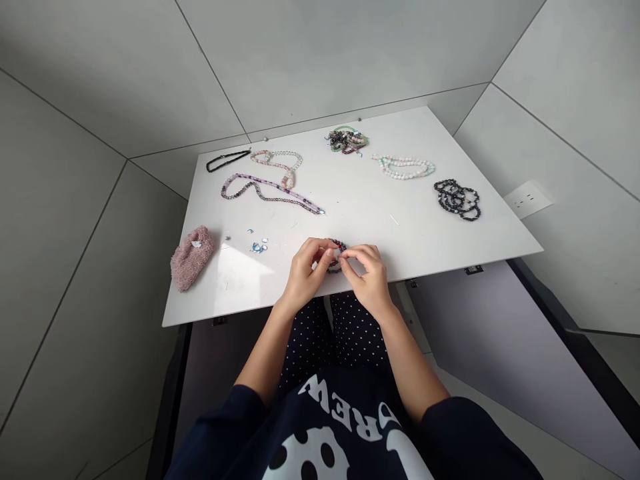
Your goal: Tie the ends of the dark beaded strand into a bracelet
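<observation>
A dark beaded bracelet (pixel 336 269) with some red beads lies between my hands near the front edge of the white table (pixel 370 230). My left hand (pixel 306 270) is closed at its left side, thumb and fingers pinched against it. From the right, my right hand (pixel 367 273) pinches with thumb and forefinger at the bracelet's right side. Any thread or small piece between the fingertips is too small to make out. Part of the bracelet is hidden behind the fingers.
Strands of purple beads (pixel 273 183), pink and clear beads (pixel 287 179), pale beads (pixel 403 173) and dark beads (pixel 456 203) lie around. A mixed bead pile (pixel 346 140) is at the back. Left are a black strand (pixel 227 160), blue scraps (pixel 259 247) and a fluffy pink pouch (pixel 193 260).
</observation>
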Demonstrator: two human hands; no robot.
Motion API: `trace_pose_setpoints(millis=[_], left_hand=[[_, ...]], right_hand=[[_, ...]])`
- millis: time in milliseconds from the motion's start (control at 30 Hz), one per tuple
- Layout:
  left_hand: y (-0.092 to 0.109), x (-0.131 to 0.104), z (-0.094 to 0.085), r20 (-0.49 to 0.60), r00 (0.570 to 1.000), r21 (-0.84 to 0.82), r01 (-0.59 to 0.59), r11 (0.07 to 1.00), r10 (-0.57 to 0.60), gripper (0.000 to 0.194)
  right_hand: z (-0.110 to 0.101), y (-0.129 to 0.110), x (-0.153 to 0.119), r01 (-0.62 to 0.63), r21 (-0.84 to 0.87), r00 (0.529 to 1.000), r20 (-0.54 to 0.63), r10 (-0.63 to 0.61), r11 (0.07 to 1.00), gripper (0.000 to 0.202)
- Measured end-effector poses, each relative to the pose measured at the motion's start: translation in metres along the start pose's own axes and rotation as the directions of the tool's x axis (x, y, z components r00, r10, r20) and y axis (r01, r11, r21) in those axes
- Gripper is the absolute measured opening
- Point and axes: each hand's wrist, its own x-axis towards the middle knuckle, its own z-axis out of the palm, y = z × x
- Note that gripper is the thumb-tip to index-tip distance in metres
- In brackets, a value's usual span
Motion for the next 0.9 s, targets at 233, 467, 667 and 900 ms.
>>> trace_pose_setpoints(millis=[233,467,667,900], left_hand=[[-0.003,0.003,-0.009,0.054,0.998,0.168,-0.041,0.985,0.033,0.017],[-0.001,-0.001,-0.007,0.135,0.99,0.126,-0.062,0.99,0.045,0.009],[0.003,-0.004,-0.008,0.05,0.999,0.048,-0.007,0.999,0.005,0.01],[0.009,-0.005,-0.002,0.032,0.996,-0.289,0.085,0.954,-0.079,0.013]], right_hand=[[-0.002,0.002,-0.007,-0.07,0.112,0.997,-0.023,0.073,0.991,0.009],[-0.002,0.002,-0.007,-0.082,0.137,0.996,-0.034,0.088,0.987,0.008],[-0.003,0.003,-0.006,-0.172,0.276,0.982,-0.027,0.186,0.946,0.013],[0.0,0.002,-0.003,-0.267,0.497,0.949,-0.011,0.314,0.825,0.013]])
